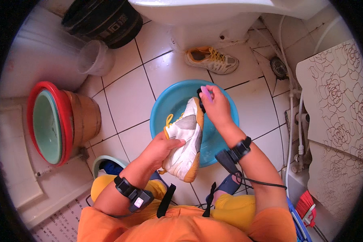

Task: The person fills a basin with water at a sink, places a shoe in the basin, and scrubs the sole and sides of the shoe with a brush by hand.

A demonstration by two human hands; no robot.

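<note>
My left hand [166, 148] grips a white and grey sports shoe [186, 130] by its opening, thumb on the upper. The shoe has a yellow lace and tan sole, and its toe points away from me over a blue plastic basin [157, 112]. In my right hand [215, 104] is a scrubbing brush [206, 93] with a purple back and dark bristles, held against the sole's edge near the toe. Some water seems to lie in the basin. A second shoe [211, 60] with yellow laces lies on the tiled floor beyond the basin.
Red [67, 127] and green [47, 127] basins lean by a wooden bucket [86, 118] at left. Behind stand a clear plastic bucket [98, 59] and a black bucket [109, 21]. A small tub [98, 160] holds cloth near my left leg. Hoses [291, 121] and a floral-patterned cabinet [335, 90] stand right.
</note>
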